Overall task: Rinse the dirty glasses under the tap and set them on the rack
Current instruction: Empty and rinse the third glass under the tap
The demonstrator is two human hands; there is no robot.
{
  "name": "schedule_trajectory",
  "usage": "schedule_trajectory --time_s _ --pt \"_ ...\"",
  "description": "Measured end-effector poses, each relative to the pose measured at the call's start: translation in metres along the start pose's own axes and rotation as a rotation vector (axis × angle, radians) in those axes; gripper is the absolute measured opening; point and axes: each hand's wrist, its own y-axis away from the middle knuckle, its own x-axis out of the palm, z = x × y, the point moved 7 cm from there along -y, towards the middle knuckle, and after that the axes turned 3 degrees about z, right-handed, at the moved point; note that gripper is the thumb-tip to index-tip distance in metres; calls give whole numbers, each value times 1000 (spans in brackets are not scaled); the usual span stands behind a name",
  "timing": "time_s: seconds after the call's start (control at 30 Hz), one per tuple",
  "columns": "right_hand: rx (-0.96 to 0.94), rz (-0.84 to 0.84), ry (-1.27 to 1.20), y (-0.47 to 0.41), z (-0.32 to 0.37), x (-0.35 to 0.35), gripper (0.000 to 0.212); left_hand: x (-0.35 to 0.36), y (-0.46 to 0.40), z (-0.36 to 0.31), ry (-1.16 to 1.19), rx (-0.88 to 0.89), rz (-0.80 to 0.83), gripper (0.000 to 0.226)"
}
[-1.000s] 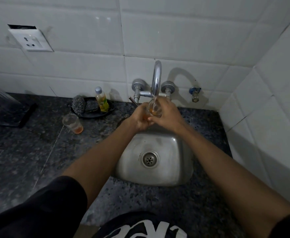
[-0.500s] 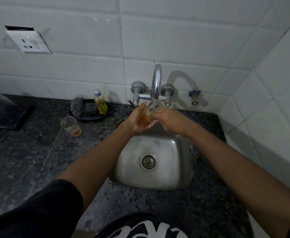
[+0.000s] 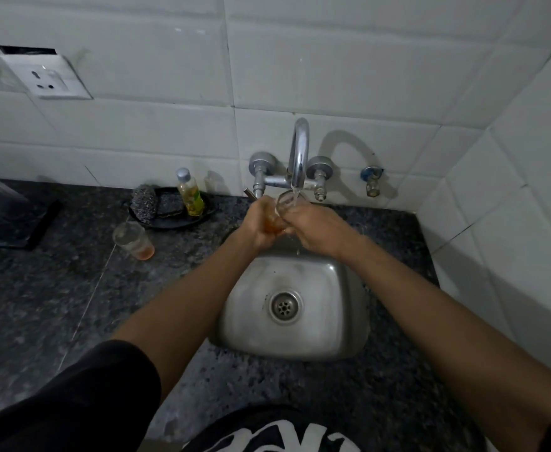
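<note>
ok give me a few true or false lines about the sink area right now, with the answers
1. Water runs from the tap into the glass held over the sink. True.
2. Only the left hand holds that glass. False: the right hand grips it too.
3. A second glass with orange residue stands on the counter. True.
4. The soap bottle lies in the sink. False: it stands upright on the black dish beside the scrubber.

Brushed steel sink (image 3: 339, 324), speckled stone counter (image 3: 72, 288)
</note>
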Motion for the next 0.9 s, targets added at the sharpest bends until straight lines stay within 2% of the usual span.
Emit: schedule_trajectory --time_s 0.07,0.13,0.27,0.3,0.37,0.43,0.47,0.5,0.57,0.6,0.67,0.77,0.83,0.9 --pt "119 8 -111 -4 1 9 31 8 0 3 69 10 32 62" --pt "136 13 -103 -3 -2 9 31 15 1 6 70 -8 95 63" --pt "39 69 120 -2 -12 12 35 8 0 0 -139 -60 71 41" --pt "61 40 72 -1 -15 15 32 6 -2 -1 -143 -42 40 35" --pt "131 -50 -169 2 -14 16 12 6 -5 -2 -62 36 -6 26" --pt "182 -142 -356 1 -12 14 19 6 -10 -2 12 103 -34 34" --pt "182 -155 -358 2 -11 11 24 10 -10 -1 18 102 7 41" --pt "165 -165 -307 2 -11 10 28 16 -8 0 6 74 72 51" --pt "129 -49 -118 4 -12 15 34 25 -1 0 -39 -2 161 63" --pt "131 -20 -90 7 -15 17 37 27 2 -1 -62 -20 151 58" --pt "127 -63 -257 8 -15 18 36 23 4 -5 -47 28 95 43" --pt "152 -174 -482 1 -6 12 29 16 1 -4 79 100 60 44" --pt "146 -186 -396 -3 -2 9 32 17 2 -1 69 53 92 56" --pt "121 -106 -224 0 -2 12 32 19 3 -2 -33 1 137 64"
